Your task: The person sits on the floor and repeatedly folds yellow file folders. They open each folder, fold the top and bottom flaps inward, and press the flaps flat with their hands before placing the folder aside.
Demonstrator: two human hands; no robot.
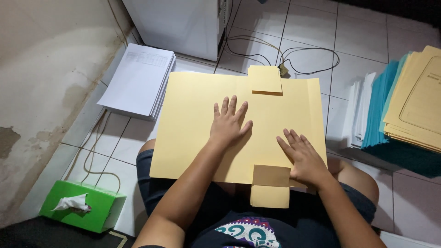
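Manila folder is pressed flat on the lap; left hand and right hand rest on it, fingers spread, gripping nothing. Folding its near flap calls for a pinch.

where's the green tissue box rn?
In the head view the green tissue box sits on the tiled floor at bottom left, beside the person's left knee and below the white paper stack, clear of the left hand.

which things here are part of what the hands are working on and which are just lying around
In hand:
left hand flat on the yellow folder sheet
right hand flat on the same sheet, beside the near flap
far flap

Lying about:
white paper stack
green tissue box
stack of yellow and teal folders
cables
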